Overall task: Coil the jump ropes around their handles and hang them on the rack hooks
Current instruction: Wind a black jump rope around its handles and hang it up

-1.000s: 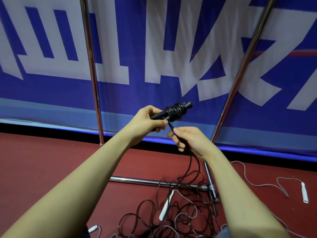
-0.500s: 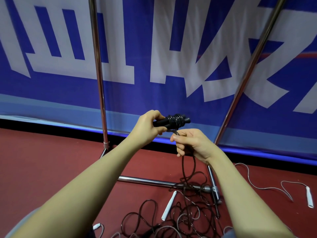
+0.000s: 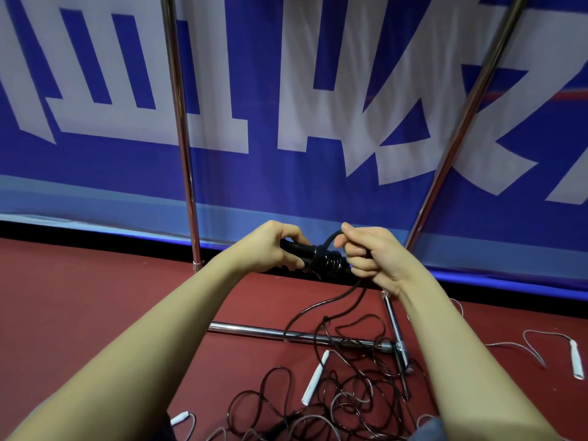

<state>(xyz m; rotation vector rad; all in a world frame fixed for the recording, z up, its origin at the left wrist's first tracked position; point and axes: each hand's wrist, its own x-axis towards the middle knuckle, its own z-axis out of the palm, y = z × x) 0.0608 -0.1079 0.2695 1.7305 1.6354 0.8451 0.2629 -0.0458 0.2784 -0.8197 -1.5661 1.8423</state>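
My left hand (image 3: 273, 246) grips the black jump rope handles (image 3: 300, 249) held level in front of me. Several turns of black rope (image 3: 327, 262) are wound round the handles near their right end. My right hand (image 3: 372, 253) pinches the rope just above the coil, and a loop rises from the coil to its fingers. The loose black rope (image 3: 318, 316) drops from under my right hand to a tangle on the floor. Two chrome rack uprights (image 3: 183, 138) stand behind my hands; no hooks are in view.
The rack's chrome base bar (image 3: 254, 331) lies on the red floor. A tangle of dark ropes (image 3: 337, 402) with a white handle (image 3: 315, 378) lies below my arms. Another white-handled rope (image 3: 576, 361) lies at the right. A blue banner (image 3: 286, 90) covers the wall.
My right hand has risen from below the handles to above the coil, carrying the rope up and over in a loop. The left hand keeps its hold on the handles.
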